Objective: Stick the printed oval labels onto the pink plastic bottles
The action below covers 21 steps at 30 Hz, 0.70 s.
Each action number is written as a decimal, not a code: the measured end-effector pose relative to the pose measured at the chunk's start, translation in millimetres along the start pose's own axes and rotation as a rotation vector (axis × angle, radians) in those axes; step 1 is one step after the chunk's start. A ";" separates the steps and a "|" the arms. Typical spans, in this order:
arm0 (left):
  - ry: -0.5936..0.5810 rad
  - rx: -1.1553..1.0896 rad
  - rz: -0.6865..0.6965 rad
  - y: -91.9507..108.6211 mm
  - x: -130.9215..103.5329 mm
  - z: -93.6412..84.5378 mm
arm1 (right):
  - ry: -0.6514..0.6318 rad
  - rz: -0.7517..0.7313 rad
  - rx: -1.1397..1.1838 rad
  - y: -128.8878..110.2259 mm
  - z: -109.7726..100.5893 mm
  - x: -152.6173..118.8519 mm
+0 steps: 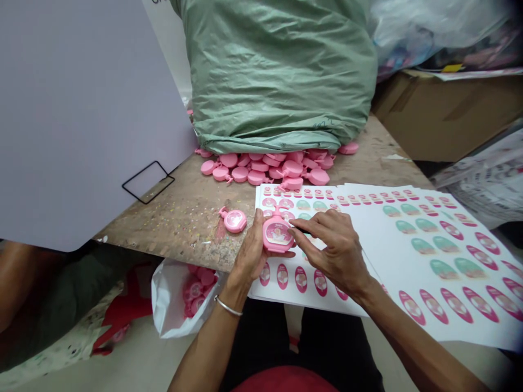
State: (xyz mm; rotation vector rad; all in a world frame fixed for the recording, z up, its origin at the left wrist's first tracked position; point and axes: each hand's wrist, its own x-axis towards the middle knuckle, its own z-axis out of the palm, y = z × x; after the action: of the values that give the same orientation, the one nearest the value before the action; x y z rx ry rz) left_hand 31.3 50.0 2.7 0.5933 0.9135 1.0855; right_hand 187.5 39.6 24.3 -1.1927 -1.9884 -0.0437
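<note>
1. At far left, a large grey panel [90,120] slants over the counter [163,223], and below it I can see part of another person's bare arm [16,277].
2. Next, just below the counter's near edge, a white bag [163,313] gapes open with pink pieces [198,288] inside.
3. Up on the counter, a loose pink piece [235,220] lies flat, its picture label facing up and its nozzle pointing left.
4. Just right of that, the left hand [251,247], a bangle [229,307] on its wrist, is clamped around a pink bottle-shaped piece [278,235]. The piece is held above the printed sheets [382,253], nozzle away from the person, label towards them.
5. Behind it, more pink pieces [257,170] lie heaped against the foot of a bulging green sack [281,76].
6. The right hand [335,247] comes in from the other side, thumb and forefinger close together at the held piece's right edge; I cannot tell whether they pinch anything.
7. Under and beyond that hand, the sheets overlap, covered in rows of pink and green stickers.
8. At far right, a cardboard box [449,117] stands beside the counter.
</note>
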 end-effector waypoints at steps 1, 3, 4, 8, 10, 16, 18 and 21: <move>-0.008 0.000 0.001 0.1 0.2 0.2 | 0.003 -0.002 0.000 0.0 0.2 -0.2; -0.027 -0.001 0.004 -0.1 0.8 0.6 | 0.009 -0.008 -0.006 0.1 0.2 -0.3; -0.030 -0.002 0.006 -0.3 1.1 0.7 | 0.009 -0.014 -0.011 0.2 0.2 -0.3; -0.010 0.001 -0.002 -1.1 1.9 0.9 | 0.010 -0.025 -0.026 1.4 1.2 0.1; 0.006 0.006 -0.012 -1.0 2.0 0.9 | 0.016 -0.023 -0.025 2.0 2.2 0.3; -0.021 0.009 0.003 0.3 2.3 1.1 | 0.018 -0.009 -0.012 2.2 2.6 1.3; -0.021 0.011 -0.001 0.8 2.1 1.3 | 0.022 -0.007 -0.008 1.9 2.1 1.4; -0.004 0.018 0.000 1.3 1.3 1.5 | 0.023 0.003 -0.006 1.5 1.7 1.2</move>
State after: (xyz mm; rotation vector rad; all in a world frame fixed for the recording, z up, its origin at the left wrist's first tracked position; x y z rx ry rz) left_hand 32.2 51.7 4.1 0.6102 0.9210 1.0768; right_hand 187.3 41.9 23.4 -1.1941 -1.9676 -0.0622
